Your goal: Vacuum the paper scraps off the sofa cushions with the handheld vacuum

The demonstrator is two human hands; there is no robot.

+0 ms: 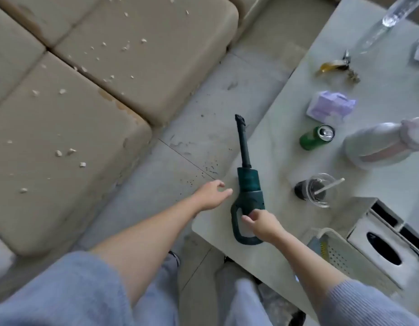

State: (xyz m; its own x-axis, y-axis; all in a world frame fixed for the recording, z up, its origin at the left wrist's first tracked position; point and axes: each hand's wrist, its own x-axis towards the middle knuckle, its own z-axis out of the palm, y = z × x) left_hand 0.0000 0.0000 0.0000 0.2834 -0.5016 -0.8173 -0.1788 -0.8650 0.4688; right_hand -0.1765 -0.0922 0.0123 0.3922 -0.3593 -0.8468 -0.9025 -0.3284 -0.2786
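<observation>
A dark green handheld vacuum [248,184] lies on the pale table [380,90], its brush nozzle pointing away from me and its loop handle nearest me. My right hand [262,223] rests at the handle, fingers curled against it but not closed around it. My left hand [212,195] hovers open just left of the vacuum body, above the table's edge, touching nothing. Beige sofa cushions [62,172] fill the left side, and several white paper scraps [69,151] are scattered over them.
On the table stand a green can [316,137], a plastic cup with a straw [318,189], a purple tissue pack [330,105], a white bottle [378,147], a tissue box [382,243] and keys [338,67]. A grey tiled floor strip [192,142] separates sofa and table.
</observation>
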